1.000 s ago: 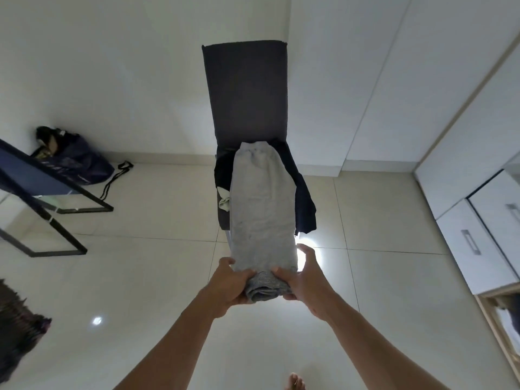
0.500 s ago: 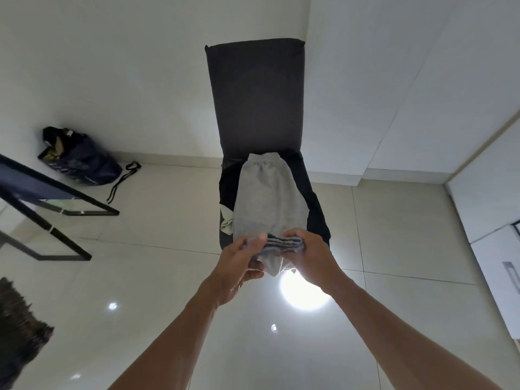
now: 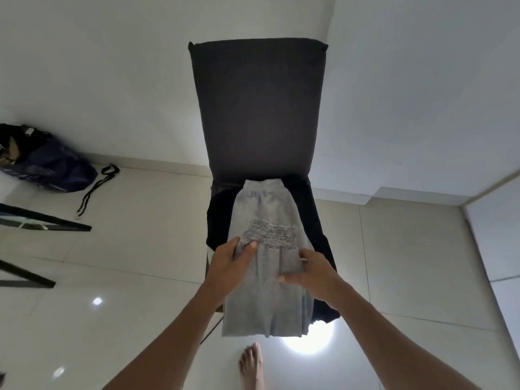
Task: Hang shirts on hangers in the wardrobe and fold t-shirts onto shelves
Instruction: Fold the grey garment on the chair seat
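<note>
We see two bare forearms coming up from the bottom edge of the head view, with no sleeves, watch or bracelet on either. Our left hand shows its back and a short, plain thumbnail. Our right hand is likewise without rings, its short nails catching a little light at the fingertips. Both arms are slim, widening toward the elbows at the frame's bottom. Below them, one bare foot shows its toes on the floor, with no sock or shoe on it.
</note>
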`<move>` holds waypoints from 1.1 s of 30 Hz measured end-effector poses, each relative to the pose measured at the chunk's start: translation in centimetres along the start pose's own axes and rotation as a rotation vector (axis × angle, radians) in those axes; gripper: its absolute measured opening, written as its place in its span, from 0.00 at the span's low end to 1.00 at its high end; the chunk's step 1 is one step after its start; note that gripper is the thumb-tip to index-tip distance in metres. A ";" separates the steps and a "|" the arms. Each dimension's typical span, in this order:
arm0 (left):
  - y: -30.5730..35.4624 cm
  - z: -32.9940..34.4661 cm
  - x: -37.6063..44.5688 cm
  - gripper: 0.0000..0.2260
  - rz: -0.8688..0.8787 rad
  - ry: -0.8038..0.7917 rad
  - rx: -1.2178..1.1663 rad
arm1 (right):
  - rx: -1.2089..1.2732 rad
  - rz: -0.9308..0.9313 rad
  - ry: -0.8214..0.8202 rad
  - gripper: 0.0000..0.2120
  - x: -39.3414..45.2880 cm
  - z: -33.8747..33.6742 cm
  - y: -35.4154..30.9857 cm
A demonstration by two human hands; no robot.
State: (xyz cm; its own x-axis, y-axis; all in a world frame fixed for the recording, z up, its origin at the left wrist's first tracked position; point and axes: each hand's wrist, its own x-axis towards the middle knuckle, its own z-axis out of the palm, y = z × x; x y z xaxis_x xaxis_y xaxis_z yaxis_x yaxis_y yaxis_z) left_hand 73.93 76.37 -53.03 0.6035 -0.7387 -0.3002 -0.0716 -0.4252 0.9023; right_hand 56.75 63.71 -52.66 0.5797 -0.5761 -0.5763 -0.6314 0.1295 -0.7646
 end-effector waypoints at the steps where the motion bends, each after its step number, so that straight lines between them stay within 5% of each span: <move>1: -0.9 0.1 2.1 0.28 -0.044 0.032 -0.029 | 0.021 0.017 0.041 0.16 1.9 -0.1 0.0; 3: -1.9 0.3 5.7 0.27 -0.089 0.054 -0.094 | 0.111 -0.003 0.116 0.06 5.3 -0.4 -0.4; 14: -5.0 2.3 23.8 0.18 -0.094 0.068 -0.031 | 0.063 -0.031 0.312 0.05 22.8 -1.9 -1.7; 18: -7.8 3.0 27.3 0.21 -0.259 0.034 0.066 | 0.022 0.060 0.282 0.13 26.9 -1.4 0.1; 24: -10.8 3.3 24.7 0.22 -0.325 0.055 0.187 | 0.055 0.120 0.295 0.26 27.3 0.6 3.1; 33: -11.6 2.8 15.1 0.21 -0.410 0.019 0.251 | -0.073 0.154 0.342 0.26 16.9 2.2 6.8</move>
State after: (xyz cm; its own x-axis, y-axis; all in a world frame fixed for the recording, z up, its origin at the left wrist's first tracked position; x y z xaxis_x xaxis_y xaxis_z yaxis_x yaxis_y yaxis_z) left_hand 81.68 68.67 -68.94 0.6365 -0.4745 -0.6080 -0.0122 -0.7944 0.6072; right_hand 63.40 56.60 -68.22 0.2780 -0.7918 -0.5438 -0.7398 0.1846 -0.6470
